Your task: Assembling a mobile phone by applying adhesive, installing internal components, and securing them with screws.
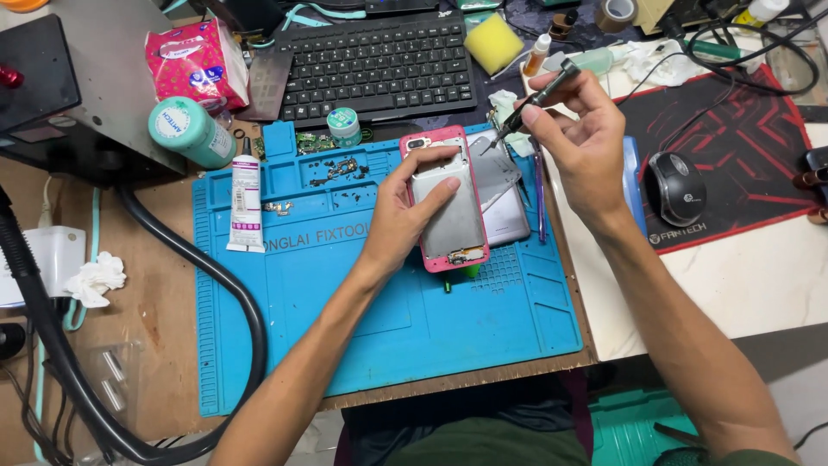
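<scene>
Cluttered wooden bench [164, 302], blue repair mat [345, 319], left hand [410, 203] grip holding pink phone [448, 220], right hand [582, 142] grip pinching screwdriver [539, 95]

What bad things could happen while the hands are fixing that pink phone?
The thin dark screwdriver in the right hand might slip and scratch the opened pink-framed phone that the left hand holds. The tiny loose screws on the blue rubber work mat could get knocked away and lost.
</scene>
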